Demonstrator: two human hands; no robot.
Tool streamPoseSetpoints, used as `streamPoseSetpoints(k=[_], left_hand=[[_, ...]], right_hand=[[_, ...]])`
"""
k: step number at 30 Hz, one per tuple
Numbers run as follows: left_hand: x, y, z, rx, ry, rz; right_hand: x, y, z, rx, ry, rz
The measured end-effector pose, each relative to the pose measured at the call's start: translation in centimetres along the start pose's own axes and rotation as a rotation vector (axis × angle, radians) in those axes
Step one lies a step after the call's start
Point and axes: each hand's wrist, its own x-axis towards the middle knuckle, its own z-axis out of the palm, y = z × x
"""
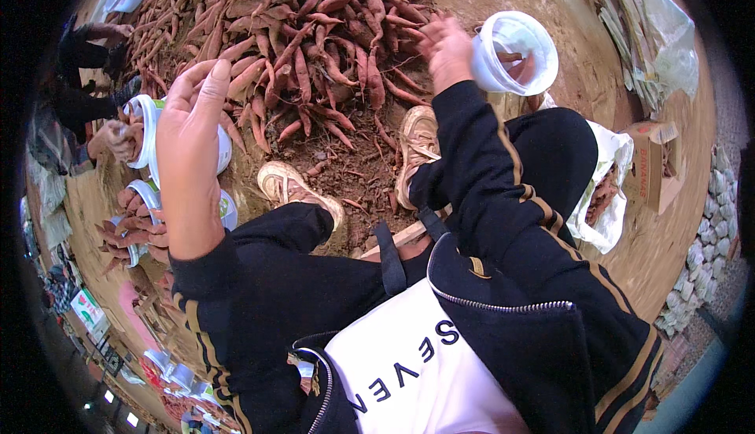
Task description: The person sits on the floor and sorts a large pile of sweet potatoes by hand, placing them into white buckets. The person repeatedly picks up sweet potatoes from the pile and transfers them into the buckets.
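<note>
Left hand (189,151) raised, fingers released, above heap of reddish-brown sweet potatoes (299,33); right hand (447,50) touching white round plastic tub (515,52), grip state unclear.

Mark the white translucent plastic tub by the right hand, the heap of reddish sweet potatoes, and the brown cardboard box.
white translucent plastic tub (515,52), head view, on its inner wall.
heap of reddish sweet potatoes (299,33), head view, on roots near the pile's middle.
brown cardboard box (649,166), head view, on its printed side panel.

Bare dirt (346,166) between shoes and sweet potato heap (307,33); white tubs (149,131) crowding the left
</note>
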Motion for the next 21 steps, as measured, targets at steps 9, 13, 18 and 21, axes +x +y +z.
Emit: streamPoseSetpoints(k=[9,13,18,21], left_hand=[[-0.4,0.8,-1.8,-0.035,0.039,-0.051],[0.0,-0.6,-2.1,-0.044,0.033,-0.053],[0.0,-0.2,-1.7,-0.068,0.018,0.026],[0.2,-0.1,-1.1,-0.034,-0.021,0.074]], right_hand=[[-4.2,17.0,-0.5,-1.086,-0.548,0.419],[-3.8,16.8,0.1,-0.831,-0.476,0.305],[-4.9,11.8,2.8,-0.646,-0.391,0.048],[-5.6,6.7,4.8,-0.551,-0.471,0.069]])
